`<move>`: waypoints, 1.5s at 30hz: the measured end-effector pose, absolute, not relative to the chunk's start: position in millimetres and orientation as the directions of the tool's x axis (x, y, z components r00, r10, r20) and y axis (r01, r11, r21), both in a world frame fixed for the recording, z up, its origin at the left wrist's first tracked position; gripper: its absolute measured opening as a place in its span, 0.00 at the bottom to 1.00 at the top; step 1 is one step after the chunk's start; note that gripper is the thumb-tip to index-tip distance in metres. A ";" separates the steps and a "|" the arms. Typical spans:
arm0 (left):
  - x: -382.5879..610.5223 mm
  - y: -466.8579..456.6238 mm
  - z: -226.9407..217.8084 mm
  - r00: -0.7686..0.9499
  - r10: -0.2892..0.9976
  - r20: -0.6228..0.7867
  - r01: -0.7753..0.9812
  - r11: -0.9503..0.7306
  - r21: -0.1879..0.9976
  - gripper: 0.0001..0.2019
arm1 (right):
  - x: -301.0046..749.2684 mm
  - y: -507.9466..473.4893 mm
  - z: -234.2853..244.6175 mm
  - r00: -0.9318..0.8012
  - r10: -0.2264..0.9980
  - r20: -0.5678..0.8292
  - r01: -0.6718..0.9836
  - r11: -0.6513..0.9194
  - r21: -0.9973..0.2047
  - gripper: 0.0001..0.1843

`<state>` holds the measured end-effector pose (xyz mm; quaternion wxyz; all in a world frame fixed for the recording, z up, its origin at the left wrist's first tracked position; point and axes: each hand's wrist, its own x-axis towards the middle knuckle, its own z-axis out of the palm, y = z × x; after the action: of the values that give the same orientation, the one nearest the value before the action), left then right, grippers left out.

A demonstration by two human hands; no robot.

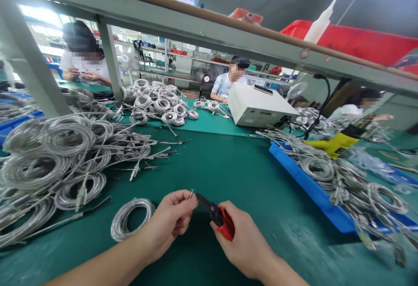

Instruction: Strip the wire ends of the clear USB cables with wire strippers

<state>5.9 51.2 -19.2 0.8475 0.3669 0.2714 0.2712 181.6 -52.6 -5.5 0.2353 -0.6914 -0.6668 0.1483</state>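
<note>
My left hand (174, 214) is closed in a pinch around the end of a cable, and thin wire tips (192, 193) stick out above its thumb and forefinger. In my right hand (243, 236) is a pair of wire strippers with red handles (227, 225) and dark jaws. The tip of those jaws is right beside my left fingertips; whether it touches the wires I cannot tell. A coiled clear-jacketed cable (132, 220) lies on the green mat (209, 164), partly behind my left wrist. How the coil joins the held end is hidden.
Piles of coiled cables (65, 146) fill the left side. At right, a blue tray (313, 194) holds more cables, with a yellow heat gun (342, 142) behind. A white box-shaped machine (257, 105) stands ahead under a shelf (209, 20). Several people sit beyond.
</note>
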 end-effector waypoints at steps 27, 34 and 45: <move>2.6 51.2 -17.2 0.746 0.589 -0.310 -0.243 0.675 0.697 0.24 | 176.5 -53.4 -11.1 0.104 0.990 0.092 0.742 -0.016 -0.670 0.06; 1.7 53.2 -18.1 0.743 0.598 -0.299 -0.255 0.667 0.700 0.22 | 168.2 -56.2 -7.7 0.155 0.985 -0.069 0.557 -0.145 -0.818 0.10; 0.7 54.6 -19.5 0.745 0.622 -0.240 -0.289 0.625 0.725 0.13 | 179.2 -55.7 3.8 0.041 0.917 -0.396 -0.147 -0.387 -0.910 0.22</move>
<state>0.7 54.6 -19.5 0.8683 0.3443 0.2422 0.2623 179.2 -55.7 3.8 0.4395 -0.5721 -0.3368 0.6051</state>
